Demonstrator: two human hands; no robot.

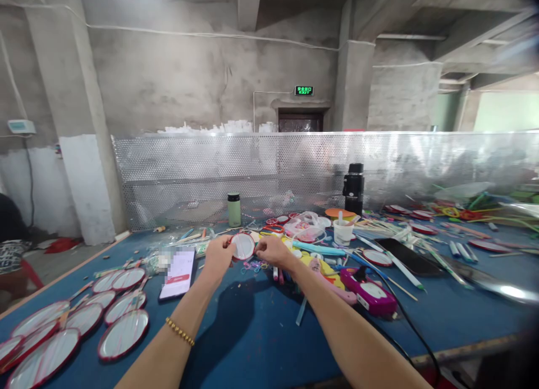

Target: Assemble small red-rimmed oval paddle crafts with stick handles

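My left hand (218,256) is closed on the left edge of a small round red-rimmed mirror disc (243,246), held a little above the blue table (261,333). My right hand (273,251) is closed at the disc's right edge, its fingers pinched against the rim. Small coloured rubber bands (252,265) lie on the table just below both hands. A gold bead bracelet (179,331) is on my left wrist.
Several larger red-rimmed oval discs (122,334) lie at the left front. A phone (178,273) lies left of my hands. A pink device with a black cable (370,293), a white cup (342,232), a green bottle (234,209), a black flask (354,188) and a perforated metal screen (295,164) stand beyond.
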